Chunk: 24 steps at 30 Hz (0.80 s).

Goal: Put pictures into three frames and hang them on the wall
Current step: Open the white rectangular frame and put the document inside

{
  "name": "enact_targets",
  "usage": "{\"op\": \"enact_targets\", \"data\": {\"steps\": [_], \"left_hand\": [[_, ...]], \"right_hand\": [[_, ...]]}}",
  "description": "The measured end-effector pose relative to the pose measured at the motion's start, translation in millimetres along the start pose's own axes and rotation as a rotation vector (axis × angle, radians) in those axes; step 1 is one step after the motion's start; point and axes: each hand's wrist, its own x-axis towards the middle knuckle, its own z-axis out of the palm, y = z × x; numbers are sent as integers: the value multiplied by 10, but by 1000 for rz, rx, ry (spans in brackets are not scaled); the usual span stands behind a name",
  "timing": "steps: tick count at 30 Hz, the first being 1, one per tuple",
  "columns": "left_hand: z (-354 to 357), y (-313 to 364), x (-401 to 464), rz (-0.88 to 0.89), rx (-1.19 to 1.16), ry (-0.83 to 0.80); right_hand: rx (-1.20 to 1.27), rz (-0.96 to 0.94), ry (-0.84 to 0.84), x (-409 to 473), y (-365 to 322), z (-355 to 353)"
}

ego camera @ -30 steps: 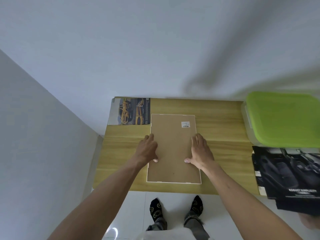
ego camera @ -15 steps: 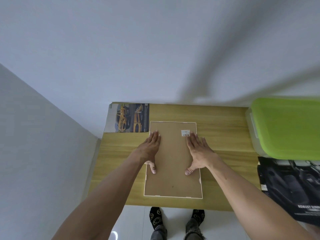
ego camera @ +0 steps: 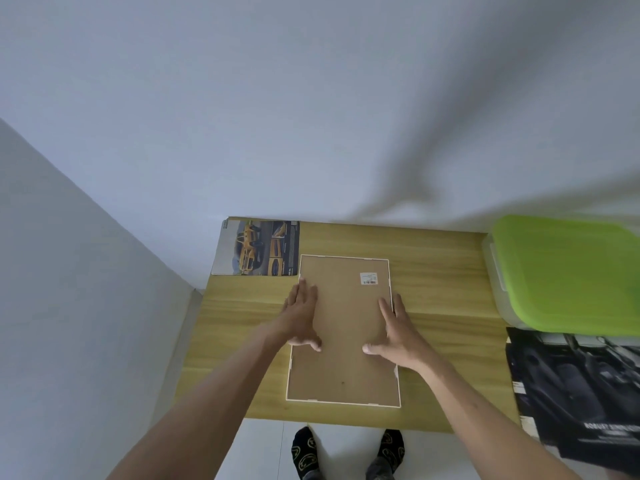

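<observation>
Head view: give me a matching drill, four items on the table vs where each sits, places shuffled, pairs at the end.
Things:
1. frame, back side up
2. yellow car picture
3. green-lidded box
4. dark car brochure

Places:
A. right edge, near side
B. middle, under both hands
C. far left corner
D. right edge, far side

Pairs: 1-B, 2-C, 3-D, 4-A
</observation>
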Motion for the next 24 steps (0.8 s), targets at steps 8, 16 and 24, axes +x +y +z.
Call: {"op": "enact_targets", "data": {"steps": [8, 16, 24], "left_hand": [[50, 57, -78, -204, -708, 361], [-190, 81, -251, -225, -1148, 469], [-621, 350, -557, -111, -1255, 525]], "right_hand": [[620, 216, 356, -103, -263, 100], [798, 232, 489, -324, -298, -125], [792, 93, 542, -595, -418, -516]]}}
